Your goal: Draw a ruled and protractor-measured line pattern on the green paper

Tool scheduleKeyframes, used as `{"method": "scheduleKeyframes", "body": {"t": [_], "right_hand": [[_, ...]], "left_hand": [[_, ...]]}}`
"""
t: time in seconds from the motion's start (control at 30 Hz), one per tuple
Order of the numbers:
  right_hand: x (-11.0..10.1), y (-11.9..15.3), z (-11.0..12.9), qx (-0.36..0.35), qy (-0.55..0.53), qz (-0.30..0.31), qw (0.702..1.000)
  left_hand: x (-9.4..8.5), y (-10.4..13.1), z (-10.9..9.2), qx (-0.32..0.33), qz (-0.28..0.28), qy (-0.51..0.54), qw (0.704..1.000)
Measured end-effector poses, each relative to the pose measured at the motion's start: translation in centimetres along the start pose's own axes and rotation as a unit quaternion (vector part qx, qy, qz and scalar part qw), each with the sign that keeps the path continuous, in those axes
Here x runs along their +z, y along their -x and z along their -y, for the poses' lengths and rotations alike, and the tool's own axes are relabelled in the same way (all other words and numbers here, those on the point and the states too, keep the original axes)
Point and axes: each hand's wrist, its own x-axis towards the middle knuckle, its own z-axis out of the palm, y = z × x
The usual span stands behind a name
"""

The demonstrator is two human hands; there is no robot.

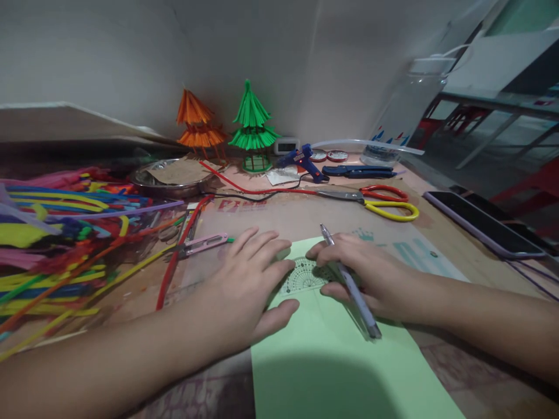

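Observation:
A light green sheet of paper (pixel 314 331) lies in front of me, with a clear half-round protractor (pixel 307 276) flat near its far edge. My left hand (pixel 251 279) rests with spread fingers at the protractor's left side, the index fingertip on or beside its edge. On the other side, my right hand (pixel 364 267) has a grey pen (pixel 358 299) slanted between its fingers, one end pointing away and the other towards me. The right thumb and fingertips touch the protractor's right side and partly cover it.
Colourful pipe cleaners (pixel 56 250) are heaped at left, near a pink cutter (pixel 205 244) and metal bowl (pixel 168 183). Orange (pixel 198 125) and green (pixel 253 125) pipe-cleaner pagodas stand behind. A glue gun (pixel 303 160), scissors (pixel 384 202), water bottle (pixel 399 116) and phone (pixel 480 224) lie or stand around.

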Motion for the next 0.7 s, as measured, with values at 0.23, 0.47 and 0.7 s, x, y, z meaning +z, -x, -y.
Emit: {"method": "scheduleKeyframes", "body": {"t": [0.23, 0.47, 0.7], "right_hand": [[0.15, 0.03, -0.2, 0.006, -0.008, 0.002, 1.0], [0.24, 0.0, -0.28, -0.02, 0.005, 0.001, 1.0], [0.63, 0.12, -0.14, 0.053, -0.051, -0.055, 0.996]], "left_hand": [[-0.19, -0.33, 0.56, 0.017, 0.003, -0.009, 1.0], [0.43, -0.62, 0.77, 0.095, -0.041, -0.028, 0.994], [0.04, -0.6, 0.65, 0.12, -0.046, -0.074, 0.989]]}}
